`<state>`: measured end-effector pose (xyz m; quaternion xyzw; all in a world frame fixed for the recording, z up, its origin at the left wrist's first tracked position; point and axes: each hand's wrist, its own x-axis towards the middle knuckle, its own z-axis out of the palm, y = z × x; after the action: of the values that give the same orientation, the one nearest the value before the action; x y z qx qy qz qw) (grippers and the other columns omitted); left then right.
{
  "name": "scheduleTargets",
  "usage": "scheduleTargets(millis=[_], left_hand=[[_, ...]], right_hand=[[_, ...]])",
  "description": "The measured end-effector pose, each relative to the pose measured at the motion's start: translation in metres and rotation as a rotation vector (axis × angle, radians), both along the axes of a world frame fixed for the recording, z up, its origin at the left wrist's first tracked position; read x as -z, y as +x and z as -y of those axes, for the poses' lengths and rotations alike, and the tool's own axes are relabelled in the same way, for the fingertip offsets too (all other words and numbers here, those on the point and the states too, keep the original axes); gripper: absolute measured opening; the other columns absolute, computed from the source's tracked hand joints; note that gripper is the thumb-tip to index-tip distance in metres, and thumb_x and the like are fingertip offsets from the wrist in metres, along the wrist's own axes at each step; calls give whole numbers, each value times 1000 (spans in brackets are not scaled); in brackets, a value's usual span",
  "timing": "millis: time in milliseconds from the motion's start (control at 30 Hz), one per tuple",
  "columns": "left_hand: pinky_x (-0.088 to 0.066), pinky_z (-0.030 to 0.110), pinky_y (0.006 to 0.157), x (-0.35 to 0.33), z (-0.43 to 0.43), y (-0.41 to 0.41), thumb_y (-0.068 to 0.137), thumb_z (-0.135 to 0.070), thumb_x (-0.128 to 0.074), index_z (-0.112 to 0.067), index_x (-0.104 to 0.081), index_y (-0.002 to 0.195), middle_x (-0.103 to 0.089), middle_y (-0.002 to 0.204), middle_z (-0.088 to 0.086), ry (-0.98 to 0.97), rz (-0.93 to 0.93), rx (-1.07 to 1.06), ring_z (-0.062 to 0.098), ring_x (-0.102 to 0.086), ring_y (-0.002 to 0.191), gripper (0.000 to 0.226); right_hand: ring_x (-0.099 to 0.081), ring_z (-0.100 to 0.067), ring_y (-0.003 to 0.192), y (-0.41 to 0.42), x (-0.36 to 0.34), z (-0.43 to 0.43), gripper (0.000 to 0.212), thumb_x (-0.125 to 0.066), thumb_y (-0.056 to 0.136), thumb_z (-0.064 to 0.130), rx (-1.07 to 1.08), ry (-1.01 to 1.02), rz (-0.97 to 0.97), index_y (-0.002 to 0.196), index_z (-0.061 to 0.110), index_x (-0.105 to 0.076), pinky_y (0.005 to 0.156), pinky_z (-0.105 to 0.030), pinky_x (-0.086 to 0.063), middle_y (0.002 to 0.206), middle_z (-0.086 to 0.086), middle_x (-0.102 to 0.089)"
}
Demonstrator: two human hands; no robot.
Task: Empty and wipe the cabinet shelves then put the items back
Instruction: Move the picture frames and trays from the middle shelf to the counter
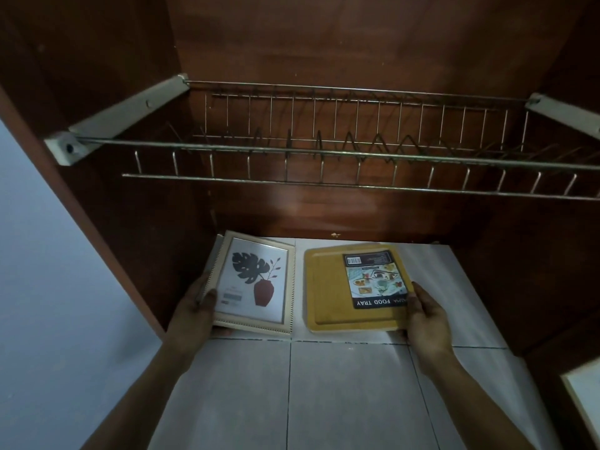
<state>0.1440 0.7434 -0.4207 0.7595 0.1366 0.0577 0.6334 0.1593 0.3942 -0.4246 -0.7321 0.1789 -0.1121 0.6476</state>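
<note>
A picture frame (pixel 256 280) with a leaf-and-vase print lies at the left of the cabinet's bottom opening. My left hand (pixel 194 310) grips its left edge, thumb on top. Beside it on the right lies a yellow wooden food tray (pixel 328 293) with a dark label reading "FOOD TRAY". My right hand (pixel 425 315) holds the tray's near right corner, thumb on the label's edge. Both items sit side by side, just apart, in the dark wooden cabinet (pixel 357 219).
A wire dish rack (pixel 324 154) on grey brackets spans the cabinet above the two items and holds nothing. Grey wall tiles (pixel 324 391) run below the cabinet. A pale wall is at the left, and a light-coloured object (pixel 584 394) shows at the right edge.
</note>
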Motion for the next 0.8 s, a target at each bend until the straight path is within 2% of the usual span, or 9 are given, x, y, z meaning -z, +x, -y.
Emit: scheduleTargets(millis=[67,100,200,333,467,600,800], left_hand=[[-56,28,62,2,0,1,103,-19,-41,-27,-40,142,-55,121,0,26,-23,-2,19,-59,100,40],[-56,29,61,4,0,1,103,-19,-42,-26,-40,143,-54,123,2,48,-39,-8,21,-58,101,40],[-58,36,64,11,-3,1,103,-23,-42,-23,-39,144,-57,121,5,143,-75,-3,22,-61,95,41],[-57,51,80,17,-8,1,103,-32,-40,-18,-41,143,-62,115,14,359,-111,-17,33,-65,94,42],[-56,48,82,16,-6,2,103,-26,-41,-7,-49,133,-65,111,20,542,-103,-19,38,-65,91,36],[-56,44,81,15,-4,2,103,-22,-40,-2,-54,125,-65,110,20,658,-107,-8,33,-65,86,32],[-58,44,72,15,-3,4,101,-23,-43,-3,-57,110,-66,93,19,805,-104,-27,32,-65,74,26]], right_hand=[[-61,-20,110,1,2,2,29,-41,105,22,-8,-128,23,126,17,-61,93,-36,-51,119,-1,-66],[-59,-17,109,0,2,2,31,-41,104,22,-13,-202,35,129,15,-59,94,-33,-48,119,1,-64],[-53,-13,101,-4,1,3,35,-39,104,23,-40,-370,68,134,12,-54,87,-28,-43,112,3,-59],[-56,-17,100,-5,4,7,35,-38,104,23,-70,-482,49,133,10,-53,84,-29,-45,111,0,-61],[-58,-19,96,-4,8,11,26,-42,103,18,-85,-503,66,119,6,-60,81,-29,-46,102,-1,-62],[-61,-24,99,-1,17,16,25,-45,102,15,-77,-582,53,118,6,-61,83,-30,-47,107,-6,-65],[-60,-31,97,2,23,18,27,-45,101,21,-51,-696,-19,115,6,-63,81,-26,-41,108,-18,-63]])
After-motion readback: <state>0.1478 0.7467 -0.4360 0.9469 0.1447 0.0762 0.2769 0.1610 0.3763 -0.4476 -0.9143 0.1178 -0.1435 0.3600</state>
